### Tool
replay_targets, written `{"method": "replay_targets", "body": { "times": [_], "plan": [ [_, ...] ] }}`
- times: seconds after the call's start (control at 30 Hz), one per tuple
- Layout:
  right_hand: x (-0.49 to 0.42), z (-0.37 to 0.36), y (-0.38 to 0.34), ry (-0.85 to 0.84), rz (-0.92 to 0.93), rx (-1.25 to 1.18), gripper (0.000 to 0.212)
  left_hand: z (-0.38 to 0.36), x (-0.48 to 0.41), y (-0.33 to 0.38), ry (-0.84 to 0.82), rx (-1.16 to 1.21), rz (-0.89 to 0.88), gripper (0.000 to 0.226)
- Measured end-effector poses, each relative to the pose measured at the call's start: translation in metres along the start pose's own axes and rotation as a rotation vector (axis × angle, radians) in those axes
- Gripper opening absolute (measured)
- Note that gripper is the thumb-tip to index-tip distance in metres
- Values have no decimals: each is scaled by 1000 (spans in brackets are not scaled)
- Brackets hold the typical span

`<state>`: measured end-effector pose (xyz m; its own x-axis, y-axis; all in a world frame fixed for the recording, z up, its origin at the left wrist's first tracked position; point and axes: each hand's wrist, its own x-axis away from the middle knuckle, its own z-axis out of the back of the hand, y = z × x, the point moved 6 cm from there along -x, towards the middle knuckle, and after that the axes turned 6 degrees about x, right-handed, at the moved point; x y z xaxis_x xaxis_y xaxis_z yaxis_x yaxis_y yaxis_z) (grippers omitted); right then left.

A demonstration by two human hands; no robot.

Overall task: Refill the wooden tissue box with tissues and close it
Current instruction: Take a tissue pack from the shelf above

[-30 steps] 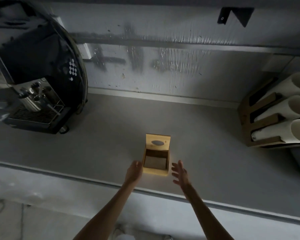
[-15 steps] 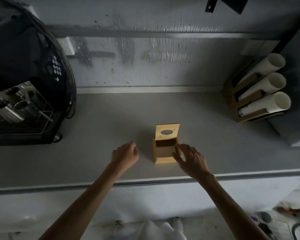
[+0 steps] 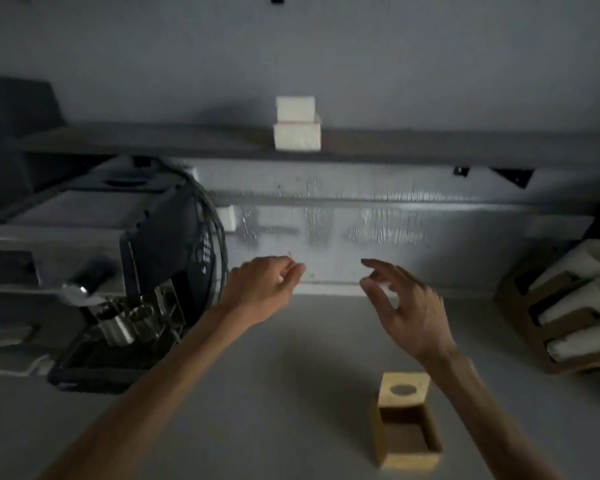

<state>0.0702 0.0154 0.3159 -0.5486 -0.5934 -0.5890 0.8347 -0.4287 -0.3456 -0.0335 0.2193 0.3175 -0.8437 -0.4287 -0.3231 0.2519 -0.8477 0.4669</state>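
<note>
My left hand [image 3: 262, 289] hangs above the table [image 3: 291, 393] with its fingers curled in towards the palm and nothing in them that I can see. My right hand [image 3: 407, 306] is beside it, apart from it, fingers spread and loosely bent, touching nothing. Both point towards the far wall.

The wooden tissue box [image 3: 407, 431] stands on the near right part of the table, just left of my right forearm and well below both hands. Its lid [image 3: 404, 388], with an oval slot, stands upright at the far edge, so the box is open; its inside is too dim to make out.

On the shelf [image 3: 153, 143] on the far wall sit two white tissue packs [image 3: 297, 128], one stacked on the other. An espresso machine [image 3: 94, 271] stands at the left, and a wooden rack of paper cups [image 3: 568, 306] at the right.
</note>
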Motion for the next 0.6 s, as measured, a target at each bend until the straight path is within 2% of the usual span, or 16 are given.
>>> {"method": "replay_targets", "body": {
  "times": [0.13, 0.23, 0.33, 0.4, 0.6],
  "plan": [
    [-90, 58, -38, 74, 94, -227, 51, 110, -41, 57, 192, 156, -169, 40],
    [-136, 87, -54, 23, 92, -548, 47, 161, -65, 78, 204, 533, -203, 42],
    [-162, 105, -59, -39, 65, -756, 57, 194, -79, 83, 194, 892, -159, 47],
    [-170, 111, -56, -22, 45, -784, 61, 205, -81, 79, 243, 935, -137, 49],
    [-180, 101, -41, 3, -35, -790, 65, 198, -93, 55, 329, 833, -51, 41]
  ]
}}
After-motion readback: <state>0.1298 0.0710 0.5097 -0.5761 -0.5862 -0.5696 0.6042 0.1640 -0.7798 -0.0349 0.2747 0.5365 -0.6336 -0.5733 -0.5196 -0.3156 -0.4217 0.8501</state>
